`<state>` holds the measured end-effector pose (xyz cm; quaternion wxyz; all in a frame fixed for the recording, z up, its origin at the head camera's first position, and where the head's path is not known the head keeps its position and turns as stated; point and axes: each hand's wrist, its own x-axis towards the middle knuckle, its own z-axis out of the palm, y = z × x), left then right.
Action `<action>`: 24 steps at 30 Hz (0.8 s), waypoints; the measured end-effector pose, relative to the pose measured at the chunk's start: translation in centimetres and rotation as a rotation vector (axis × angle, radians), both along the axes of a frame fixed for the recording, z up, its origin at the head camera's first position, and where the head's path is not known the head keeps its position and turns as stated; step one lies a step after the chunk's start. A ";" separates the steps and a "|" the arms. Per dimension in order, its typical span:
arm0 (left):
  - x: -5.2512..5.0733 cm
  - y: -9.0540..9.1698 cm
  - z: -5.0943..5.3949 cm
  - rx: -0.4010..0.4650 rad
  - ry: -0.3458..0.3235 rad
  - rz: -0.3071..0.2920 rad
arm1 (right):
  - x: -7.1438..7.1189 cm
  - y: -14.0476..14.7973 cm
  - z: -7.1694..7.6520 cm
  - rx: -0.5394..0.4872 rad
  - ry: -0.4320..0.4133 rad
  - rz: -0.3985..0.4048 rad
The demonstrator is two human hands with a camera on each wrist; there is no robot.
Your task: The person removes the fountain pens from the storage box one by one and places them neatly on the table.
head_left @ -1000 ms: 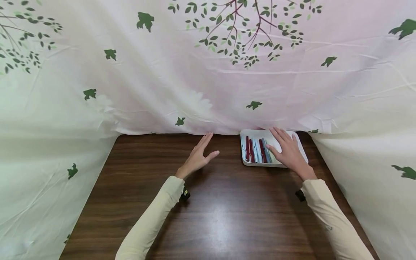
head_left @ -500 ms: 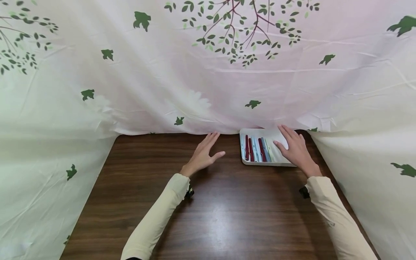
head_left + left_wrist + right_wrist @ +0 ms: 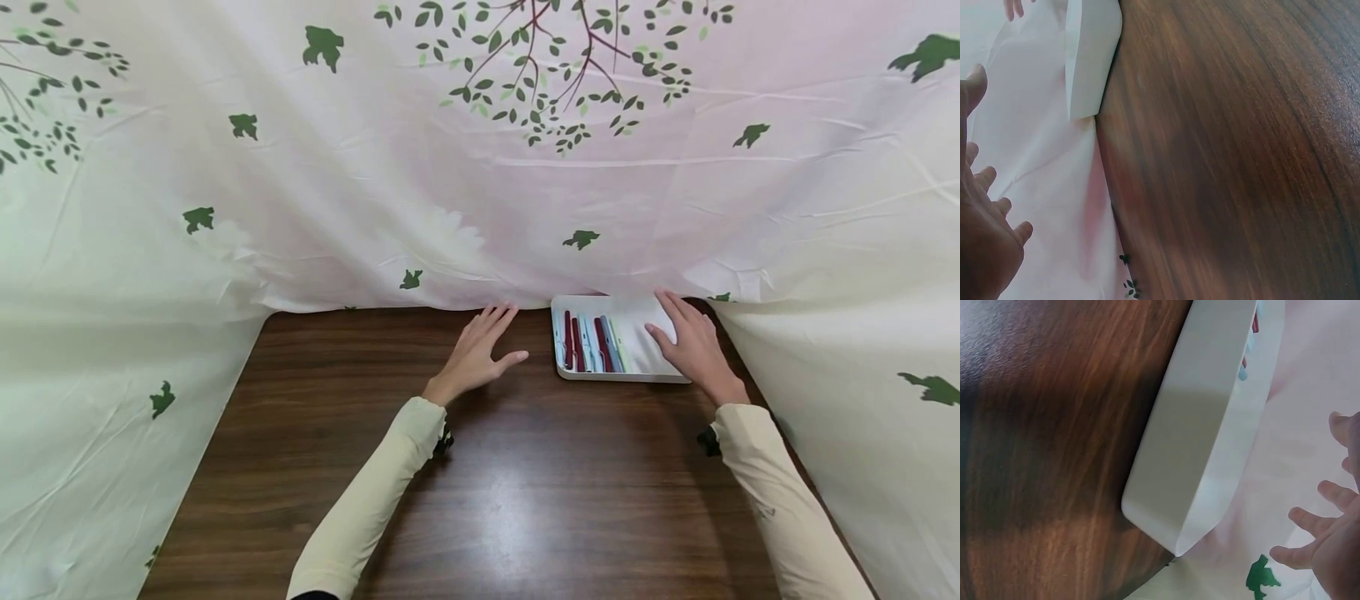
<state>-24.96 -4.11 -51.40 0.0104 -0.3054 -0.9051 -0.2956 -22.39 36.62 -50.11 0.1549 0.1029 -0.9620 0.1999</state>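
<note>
A shallow white tray (image 3: 641, 333) lies at the back right of the table. Several slim pens (image 3: 578, 343), dark red, light blue and grey-blue, stand side by side in its left half; one at the row's right end looks pale green. Above the tray's right end is my right hand (image 3: 697, 346), fingers spread, holding nothing. The right wrist view puts that hand (image 3: 1329, 531) beyond the tray wall (image 3: 1179, 437), apart from it. My left hand (image 3: 476, 350), also holding nothing, hovers left of the tray with thumb and fingers extended. In the left wrist view the tray's end (image 3: 1091, 62) shows ahead.
The dark wooden table (image 3: 337, 467) reaches back to a pale cloth (image 3: 337, 208) printed with leaves and birds. That cloth hangs behind the table and along both sides. A dark wrist device (image 3: 444, 439) sits below the left cuff.
Both hands have drifted rightward, still spread. My right hand has moved from over the tray's middle to its right end, uncovering more of the pens. The tray stays in place.
</note>
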 end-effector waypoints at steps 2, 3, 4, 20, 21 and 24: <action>-0.1 0.3 -0.1 -0.020 0.015 -0.003 | 0.1 0.3 -0.2 0.004 0.008 -0.001; -0.2 0.4 -0.1 -0.028 0.024 -0.006 | 0.1 0.5 -0.3 0.005 0.013 -0.001; -0.2 0.5 -0.1 -0.036 0.032 -0.007 | 0.1 0.6 -0.5 0.007 0.017 -0.001; -0.2 1.0 -0.1 -0.071 0.123 -0.033 | -0.4 2.0 -1.6 -0.037 -0.082 -0.123; -0.2 1.1 -0.1 -0.073 0.134 -0.035 | -0.4 2.1 -1.7 -0.040 -0.083 -0.129; -0.3 1.4 -0.2 -0.089 0.170 -0.049 | -0.7 2.2 -2.0 -0.045 -0.107 -0.142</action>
